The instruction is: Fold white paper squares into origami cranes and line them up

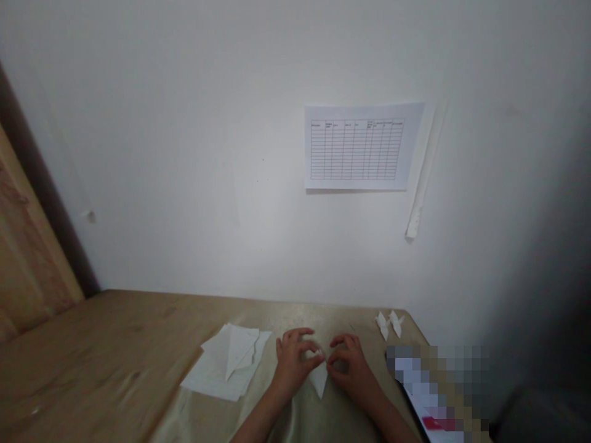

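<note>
A small folded white paper [319, 378] lies on the table between my hands, its pointed end toward me. My left hand [295, 357] pinches the paper's upper part from the left, thumb and index finger together at its edge. From the right, my right hand [347, 362] has its thumb and index finger closed at the paper's right edge. The fingers partly cover the top of the folded piece.
White paper sheets [217, 372] with a folded piece [241, 347] on top lie left on the table [115, 357]. Two small folded paper figures [383, 326] stand back right. A partly pixelated device [422, 394] lies at right. Behind is a wall with a printed table sheet [357, 151].
</note>
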`<state>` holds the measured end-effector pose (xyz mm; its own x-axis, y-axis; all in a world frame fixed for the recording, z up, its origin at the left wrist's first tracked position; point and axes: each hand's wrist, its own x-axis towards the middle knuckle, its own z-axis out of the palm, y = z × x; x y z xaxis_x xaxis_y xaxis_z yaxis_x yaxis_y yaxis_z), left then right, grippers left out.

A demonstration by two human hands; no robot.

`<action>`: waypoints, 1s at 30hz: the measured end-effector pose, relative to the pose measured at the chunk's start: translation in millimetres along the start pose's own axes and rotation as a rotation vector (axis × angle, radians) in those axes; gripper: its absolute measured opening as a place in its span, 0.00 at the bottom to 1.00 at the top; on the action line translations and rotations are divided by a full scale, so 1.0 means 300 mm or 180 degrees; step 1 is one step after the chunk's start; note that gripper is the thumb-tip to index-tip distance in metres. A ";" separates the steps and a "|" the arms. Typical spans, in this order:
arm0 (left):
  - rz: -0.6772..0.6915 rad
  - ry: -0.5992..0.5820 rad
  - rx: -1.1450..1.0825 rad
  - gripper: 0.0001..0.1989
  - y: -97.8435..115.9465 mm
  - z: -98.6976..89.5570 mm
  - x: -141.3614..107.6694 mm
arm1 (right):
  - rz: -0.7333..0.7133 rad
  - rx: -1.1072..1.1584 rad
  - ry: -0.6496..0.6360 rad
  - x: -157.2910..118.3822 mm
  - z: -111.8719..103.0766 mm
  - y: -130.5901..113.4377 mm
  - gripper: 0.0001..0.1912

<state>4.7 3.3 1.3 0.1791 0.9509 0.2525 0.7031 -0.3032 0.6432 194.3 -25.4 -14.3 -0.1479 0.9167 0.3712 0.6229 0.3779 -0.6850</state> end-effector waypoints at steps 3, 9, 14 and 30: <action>-0.0052 -0.0135 0.0003 0.04 0.012 -0.013 -0.002 | -0.0023 -0.0033 0.0030 -0.002 -0.001 -0.007 0.04; -0.0011 -0.0317 0.0007 0.05 0.035 -0.033 -0.008 | -0.0155 0.0014 0.0085 -0.006 0.009 -0.006 0.04; 0.0187 -0.0348 -0.0032 0.04 0.031 -0.023 -0.013 | -0.0197 0.0049 0.0123 -0.007 0.022 0.002 0.03; 0.0569 0.0206 -0.0176 0.06 0.006 -0.006 -0.004 | -0.0231 -0.0070 0.0189 0.007 0.001 0.019 0.05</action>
<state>4.6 1.4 3.6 0.2519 0.8761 0.4112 0.6249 -0.4717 0.6221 197.3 -21.3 -17.8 -0.1478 0.8774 0.4564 0.6289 0.4395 -0.6413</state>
